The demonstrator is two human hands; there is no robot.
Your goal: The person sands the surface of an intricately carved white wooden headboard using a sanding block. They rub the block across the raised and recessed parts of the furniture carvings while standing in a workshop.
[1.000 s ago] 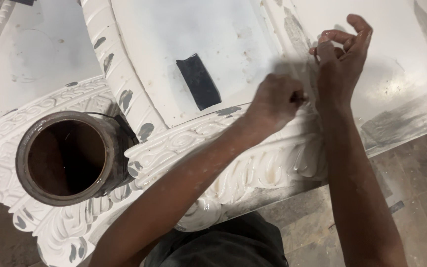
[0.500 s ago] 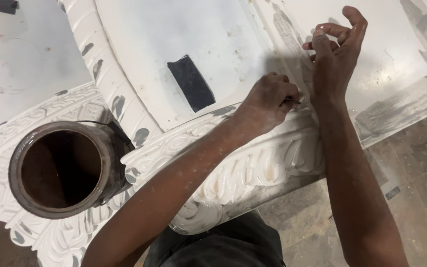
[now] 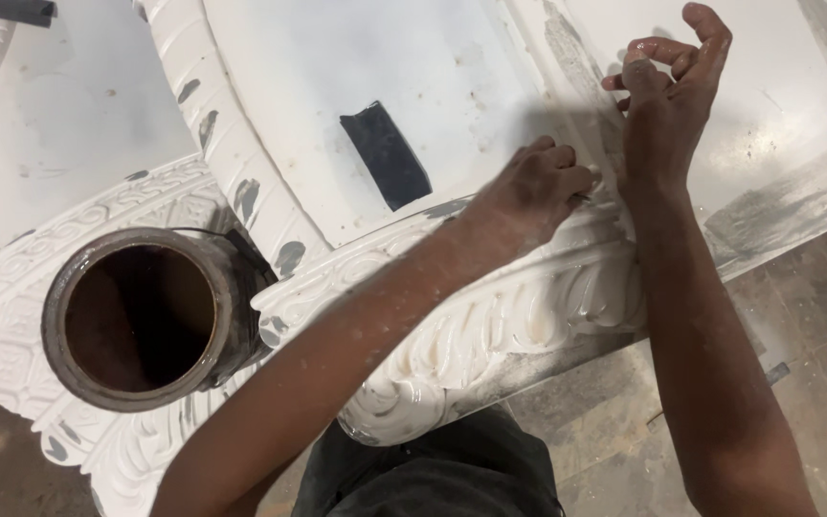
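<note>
Your left hand (image 3: 538, 187) is fisted, pressing on the carved white moulding (image 3: 490, 316); what it grips I cannot tell. Your right hand (image 3: 667, 91), just beside it, pinches its fingertips with nothing visible between them. The open can (image 3: 141, 321) sits on the moulding's left end; a hard push could tip it.

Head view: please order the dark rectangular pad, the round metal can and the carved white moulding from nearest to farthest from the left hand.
1. Carved white moulding: under the left hand.
2. Dark rectangular pad: to its left, on the flat panel.
3. Round metal can: far left.
</note>
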